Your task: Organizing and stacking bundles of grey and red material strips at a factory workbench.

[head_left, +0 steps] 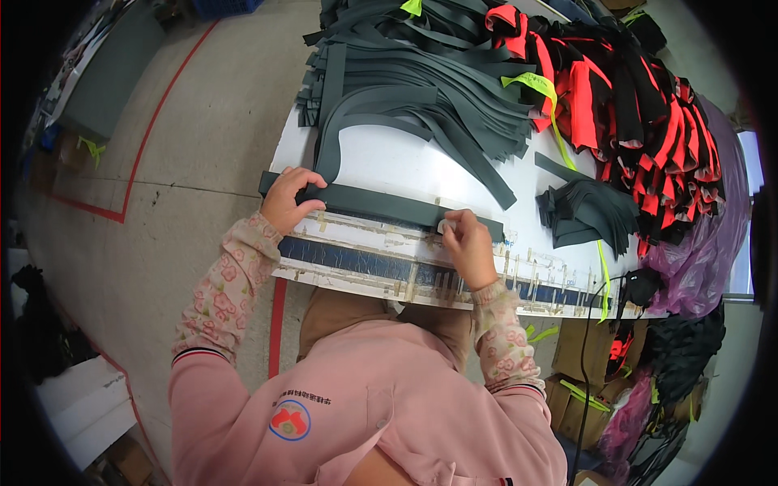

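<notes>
A dark grey-green fabric strip (381,202) lies lengthwise along the near part of the white table. Over its left end rests my left hand (293,199), the thumb and forefinger apart, with the fingertips on the fabric. My right hand (472,248) is closed in a pinch on a small whitish piece of chalk (445,227) at the strip's near edge, toward its right end. Under the strip, the table's front border carries taped bands and ruled marks (389,263). Another strip (328,150) curves down from the pile to just beyond my left hand.
A large pile of grey-green strips (421,73) covers the table's far side. Black and orange-red pieces (600,97) are heaped at the right, beside a smaller strip bundle (587,212) and purple plastic (705,251). A black cable (585,364) hangs off the right front edge, near cardboard boxes (579,348).
</notes>
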Motion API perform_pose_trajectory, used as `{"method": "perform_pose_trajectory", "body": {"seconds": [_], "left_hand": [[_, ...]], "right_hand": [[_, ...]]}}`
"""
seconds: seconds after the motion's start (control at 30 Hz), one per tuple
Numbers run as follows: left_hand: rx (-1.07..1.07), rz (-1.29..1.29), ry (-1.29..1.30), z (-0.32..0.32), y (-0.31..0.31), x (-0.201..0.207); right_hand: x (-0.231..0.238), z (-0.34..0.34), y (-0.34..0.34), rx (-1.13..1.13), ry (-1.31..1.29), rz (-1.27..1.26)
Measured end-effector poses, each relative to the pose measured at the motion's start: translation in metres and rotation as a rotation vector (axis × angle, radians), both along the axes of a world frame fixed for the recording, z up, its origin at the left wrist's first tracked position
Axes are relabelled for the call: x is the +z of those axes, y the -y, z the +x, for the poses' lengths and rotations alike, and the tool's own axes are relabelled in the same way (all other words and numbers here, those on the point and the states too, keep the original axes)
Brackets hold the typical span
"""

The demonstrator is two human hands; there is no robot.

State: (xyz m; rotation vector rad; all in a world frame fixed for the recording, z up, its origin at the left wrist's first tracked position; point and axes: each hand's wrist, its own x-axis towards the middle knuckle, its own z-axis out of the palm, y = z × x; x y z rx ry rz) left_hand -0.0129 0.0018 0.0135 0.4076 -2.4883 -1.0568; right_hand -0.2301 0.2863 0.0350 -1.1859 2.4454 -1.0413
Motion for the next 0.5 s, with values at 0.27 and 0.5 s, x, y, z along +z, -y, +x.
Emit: {"method": "perform_pose_trajectory", "body": {"seconds": [0.27, 0.5], "left_hand": [[-0.021, -0.046, -0.103, 0.004, 0.004, -0.004], [0.116, 0.039, -0.113, 0.005, -0.001, -0.021]], "right_hand": [[0.025, 0.023, 0.023, 0.171, 0.685, -0.113], [0.037, 0.047, 0.093, 0.056, 0.111, -0.207]]}}
